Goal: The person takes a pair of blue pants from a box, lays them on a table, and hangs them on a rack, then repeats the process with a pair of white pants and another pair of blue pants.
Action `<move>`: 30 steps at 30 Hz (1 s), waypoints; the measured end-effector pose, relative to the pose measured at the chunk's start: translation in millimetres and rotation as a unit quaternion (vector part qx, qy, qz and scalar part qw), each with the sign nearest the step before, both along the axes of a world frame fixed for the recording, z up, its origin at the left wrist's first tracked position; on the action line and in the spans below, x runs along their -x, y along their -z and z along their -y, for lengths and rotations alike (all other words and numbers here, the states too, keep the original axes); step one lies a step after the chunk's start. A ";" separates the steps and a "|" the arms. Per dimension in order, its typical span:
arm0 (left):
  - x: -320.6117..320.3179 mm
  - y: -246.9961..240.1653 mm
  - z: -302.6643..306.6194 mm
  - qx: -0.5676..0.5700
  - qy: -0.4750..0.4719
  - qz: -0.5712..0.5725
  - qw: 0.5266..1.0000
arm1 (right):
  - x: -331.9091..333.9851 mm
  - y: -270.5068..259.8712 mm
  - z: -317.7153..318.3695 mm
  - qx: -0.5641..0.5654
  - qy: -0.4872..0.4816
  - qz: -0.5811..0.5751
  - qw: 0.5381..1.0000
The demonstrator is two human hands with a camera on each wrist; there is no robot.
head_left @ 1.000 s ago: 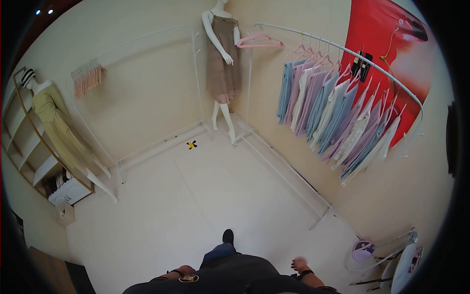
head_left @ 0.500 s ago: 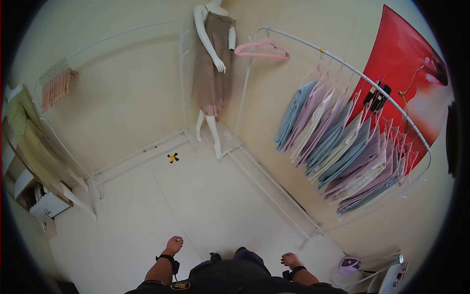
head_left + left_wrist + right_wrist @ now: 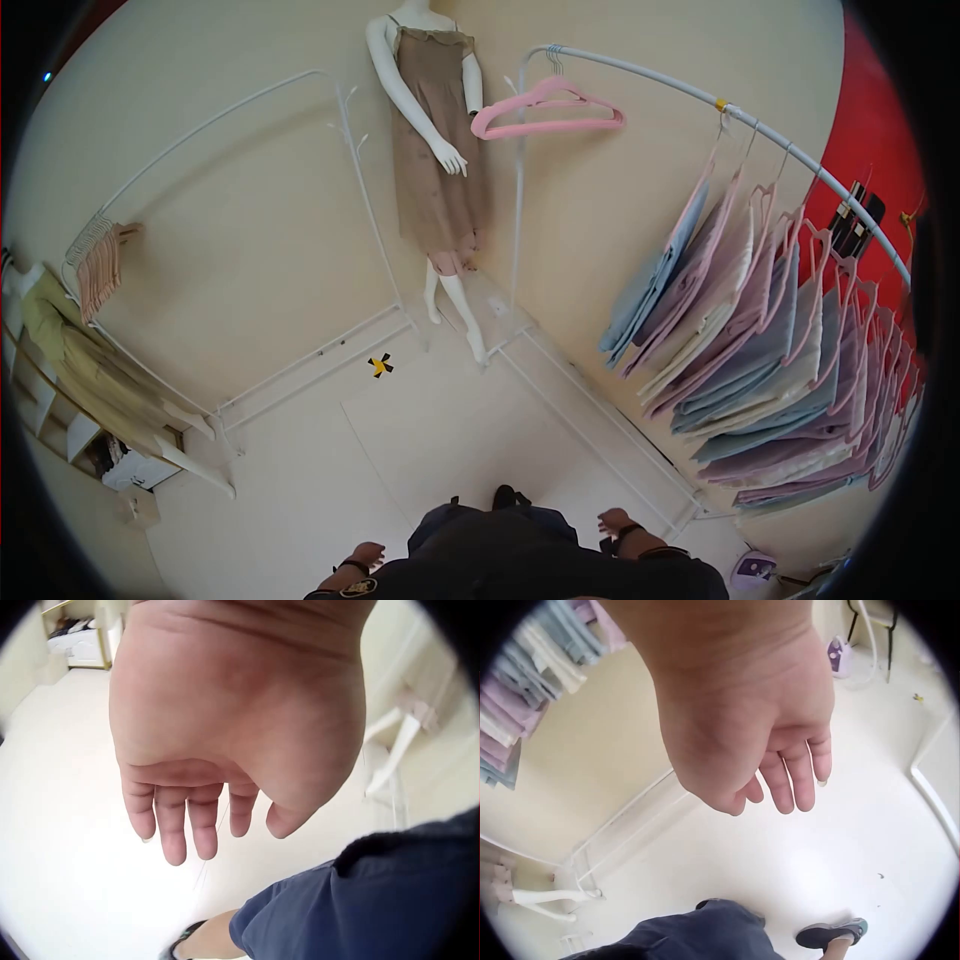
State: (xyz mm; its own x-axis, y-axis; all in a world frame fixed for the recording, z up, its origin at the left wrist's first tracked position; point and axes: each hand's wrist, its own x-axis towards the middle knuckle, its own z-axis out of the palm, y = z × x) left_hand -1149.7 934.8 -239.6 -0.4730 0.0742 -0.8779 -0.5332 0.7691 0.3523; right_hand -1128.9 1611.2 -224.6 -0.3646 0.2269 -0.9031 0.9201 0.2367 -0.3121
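Both hands hang beside the body at the bottom of the head view. My left hand (image 3: 369, 554) has loosely bent fingers and holds nothing; the left wrist view shows its palm (image 3: 232, 712) over the white floor. The right hand (image 3: 614, 521) also hangs relaxed, its fingers (image 3: 801, 776) pointing down with nothing in them. Ahead on the right, a white clothes rack (image 3: 640, 68) carries pink hangers with folded blue, lilac and white garments (image 3: 735, 330). Apart from these, bare pink hangers (image 3: 545, 129) hang together near the rack's far end.
A mannequin (image 3: 437, 150) in a brown dress stands in the corner. On the left are a second rack (image 3: 225, 107) with clustered hangers (image 3: 98, 268), a mannequin in a green dress (image 3: 90, 350) and a shelf unit. A purple-and-white appliance (image 3: 752, 570) sits low at the right.
The person has walked forward, so the right rack and its pink hangers look nearer and larger. Both hands have swung with the steps, the left drawing back toward the body since half a second ago.
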 end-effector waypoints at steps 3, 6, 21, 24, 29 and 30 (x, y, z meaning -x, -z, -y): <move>82.7 -42.4 -30.4 -0.008 -0.199 -0.068 0.978 | 123.0 -13.0 -0.7 -0.047 -0.026 -0.209 0.976; 171.4 -84.5 -69.5 -0.073 -0.228 -0.175 0.955 | 229.1 -79.4 26.5 0.000 0.008 -0.315 0.949; 587.2 -320.0 -209.0 -0.238 0.070 -0.565 0.787 | 508.4 -217.6 53.5 -0.011 0.118 -0.520 0.846; 633.2 -375.8 -248.6 -0.291 0.113 -0.619 0.720 | 552.8 -260.2 34.6 -0.035 0.179 -0.607 0.773; 677.0 -461.4 -315.0 -0.322 0.134 -0.697 0.627 | 610.6 -353.2 3.1 -0.106 0.264 -0.704 0.651; 685.4 -475.4 -327.3 -0.311 0.137 -0.728 0.595 | 620.9 -371.6 -4.9 -0.109 0.280 -0.718 0.627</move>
State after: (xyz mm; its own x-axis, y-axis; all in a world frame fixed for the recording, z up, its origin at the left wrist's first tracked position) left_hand -1835.1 1262.1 235.8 -0.5932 0.4204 0.6865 0.8021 0.2360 0.5485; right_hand -1749.9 1616.2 147.1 -0.5737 0.7444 0.3416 -0.3160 0.1836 -0.9308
